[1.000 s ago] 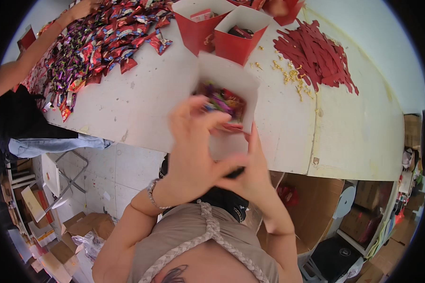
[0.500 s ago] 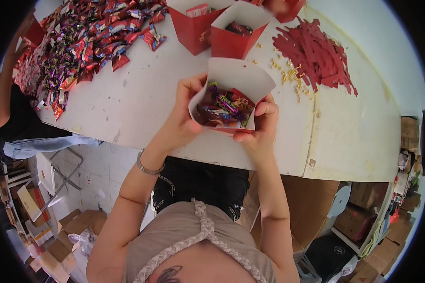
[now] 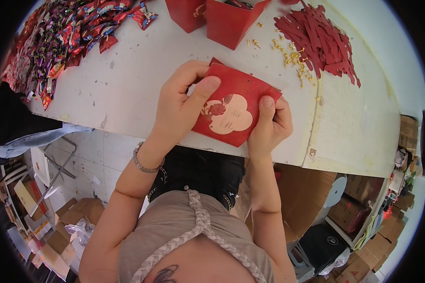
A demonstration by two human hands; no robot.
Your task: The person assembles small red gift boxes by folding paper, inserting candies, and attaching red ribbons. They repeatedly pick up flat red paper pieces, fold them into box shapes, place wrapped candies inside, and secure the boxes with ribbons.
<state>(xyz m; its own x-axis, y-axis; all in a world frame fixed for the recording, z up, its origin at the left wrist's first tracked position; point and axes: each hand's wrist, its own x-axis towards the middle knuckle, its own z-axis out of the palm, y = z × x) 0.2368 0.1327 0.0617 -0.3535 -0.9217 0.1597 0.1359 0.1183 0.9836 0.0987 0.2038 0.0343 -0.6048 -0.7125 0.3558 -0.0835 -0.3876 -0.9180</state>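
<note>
A red paper candy box (image 3: pixel 229 78), printed with a pale flower shape and a rose, is held over the near part of the table. My left hand (image 3: pixel 179 96) grips its left side, thumb on the front near the top. On the right side my right hand (image 3: pixel 271 125) holds it, thumb pressed on the front face and fingers behind. The box's top panels lie close together, with a small hole near the top edge. Its contents are hidden now.
Wrapped sweets (image 3: pixel 75 37) are heaped at the far left. Open red boxes (image 3: pixel 231 23) stand beyond my hands. Gold paper fasteners (image 3: pixel 295 59) and dark red ribbon strips (image 3: pixel 316 40) lie at the right of the white table (image 3: pixel 123 89). Another person's dark clothing (image 3: pixel 21 115) shows at the left.
The box was open toward me, showing sweets inside. Now its top panels are brought together and its printed front faces up. Both thumbs have shifted onto that front.
</note>
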